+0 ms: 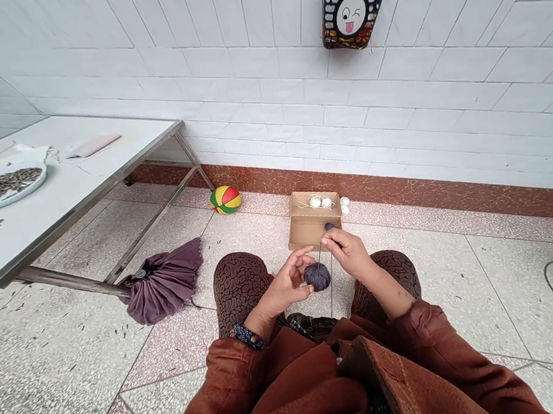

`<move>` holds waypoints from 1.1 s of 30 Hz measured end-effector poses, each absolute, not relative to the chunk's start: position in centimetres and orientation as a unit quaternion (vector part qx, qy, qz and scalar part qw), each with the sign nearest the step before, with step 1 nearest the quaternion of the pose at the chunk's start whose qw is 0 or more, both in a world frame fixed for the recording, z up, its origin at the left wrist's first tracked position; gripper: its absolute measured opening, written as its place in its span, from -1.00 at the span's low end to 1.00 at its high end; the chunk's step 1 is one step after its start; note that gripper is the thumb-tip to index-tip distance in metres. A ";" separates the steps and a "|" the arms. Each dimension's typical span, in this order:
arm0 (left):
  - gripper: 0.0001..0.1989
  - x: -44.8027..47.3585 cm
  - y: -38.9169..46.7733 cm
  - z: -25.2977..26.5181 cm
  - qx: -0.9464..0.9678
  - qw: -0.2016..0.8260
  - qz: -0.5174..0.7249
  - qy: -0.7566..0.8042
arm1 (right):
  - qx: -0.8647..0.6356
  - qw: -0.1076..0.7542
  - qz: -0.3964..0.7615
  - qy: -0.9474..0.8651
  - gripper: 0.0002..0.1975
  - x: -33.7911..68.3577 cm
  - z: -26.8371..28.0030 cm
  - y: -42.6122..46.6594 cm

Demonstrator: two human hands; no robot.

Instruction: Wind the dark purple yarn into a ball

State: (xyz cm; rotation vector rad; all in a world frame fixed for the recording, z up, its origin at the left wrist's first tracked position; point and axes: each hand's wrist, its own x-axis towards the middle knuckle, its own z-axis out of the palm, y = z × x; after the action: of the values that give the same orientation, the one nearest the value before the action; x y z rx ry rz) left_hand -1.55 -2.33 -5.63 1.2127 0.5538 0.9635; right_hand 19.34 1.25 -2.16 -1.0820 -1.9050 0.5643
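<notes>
Left hand (284,286) gripping between thumb and fingers, I am holding a round, dark purplish ball of yarn (317,277) over the speckled floor (342,289); an open brown cardboard box (304,232) is lying beyond, and my right hand (350,252) is pinching the ball's dark strand (319,255), fingertips together.

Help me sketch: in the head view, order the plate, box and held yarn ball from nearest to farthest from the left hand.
1. Yarn ball, in the left hand
2. Box, ahead on the floor
3. Plate, far left on the table
</notes>
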 end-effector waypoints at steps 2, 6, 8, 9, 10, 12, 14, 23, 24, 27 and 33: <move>-0.20 -1.5 -2.5 -5.2 0.512 0.703 0.442 0.220 | -0.439 0.408 0.248 -0.761 -0.68 19.0 -4.3 1.1; -0.20 -1.6 -2.1 -4.9 0.448 0.693 0.512 0.240 | -0.452 0.356 0.282 -0.768 -0.70 17.8 -7.8 -1.0; -0.25 -1.6 -1.7 -5.2 0.431 0.666 0.542 0.278 | -0.444 0.323 0.283 -0.786 -0.71 17.3 -8.6 -2.3; -0.27 -1.6 -1.4 -5.4 0.426 0.650 0.553 0.300 | -0.431 0.304 0.283 -0.801 -0.71 17.1 -8.6 -2.9; -0.29 -1.6 -1.2 -5.7 0.424 0.633 0.562 0.324 | -0.411 0.287 0.284 -0.817 -0.72 16.9 -8.5 -3.5; -0.30 -1.6 -1.0 -6.1 0.429 0.601 0.564 0.370 | -0.361 0.261 0.283 -0.849 -0.73 16.7 -7.8 -4.3; -0.31 -1.5 -1.0 -6.4 0.449 0.577 0.549 0.407 | -0.323 0.257 0.275 -0.868 -0.74 16.7 -6.7 -4.9; -0.27 -1.3 -1.8 -5.8 0.543 0.608 0.466 0.344 | -0.369 0.386 0.238 -0.811 -0.74 18.7 -0.7 -1.8; -0.26 -1.4 -1.9 -5.7 0.550 0.623 0.454 0.321 | -0.378 0.397 0.232 -0.803 -0.75 18.9 -0.6 -1.1; -0.23 -1.4 -2.2 -5.4 0.556 0.659 0.434 0.259 | -0.397 0.413 0.229 -0.787 -0.77 18.8 -1.7 0.4; -0.28 -1.5 -1.8 -5.6 0.466 0.648 0.533 0.281 | -0.457 0.341 0.244 -0.784 -0.79 17.1 -6.9 -0.9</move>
State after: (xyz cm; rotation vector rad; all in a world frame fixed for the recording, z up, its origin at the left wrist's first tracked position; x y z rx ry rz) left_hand -1.46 -1.76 -5.64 1.0589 0.6392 1.2124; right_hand 17.11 -0.92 -6.92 -1.1880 -2.0400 0.6348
